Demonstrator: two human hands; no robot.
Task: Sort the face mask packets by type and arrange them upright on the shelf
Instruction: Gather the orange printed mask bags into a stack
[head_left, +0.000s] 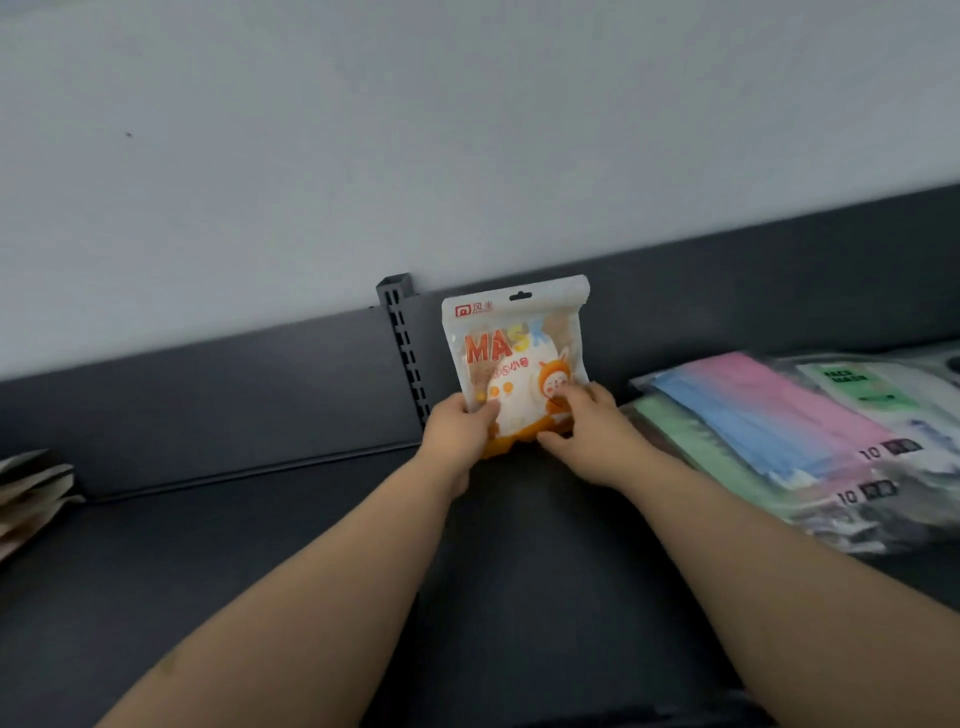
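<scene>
mask packet (517, 358): the one I was holding was glossy plastic film, kinda crinkly, with a printed front that caught the light

flat packets (779, 415): clear shiny plastic wrap, a bit wrinkled; the masks inside looked soft and matt, cloth-like

shelf (260, 545): dark grey, smooth and matt, looked like painted metal to me

slotted upright (402, 343): same matt grey metal look

wall (467, 130): pale, matt, smooth

left stack (31, 488): looked papery and dull, honestly couldn't tell

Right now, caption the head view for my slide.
The left hand and right hand hold a white-and-orange plastic mask packet upright on the dark grey shelf, beside flat-lying pastel mask packets.
</scene>
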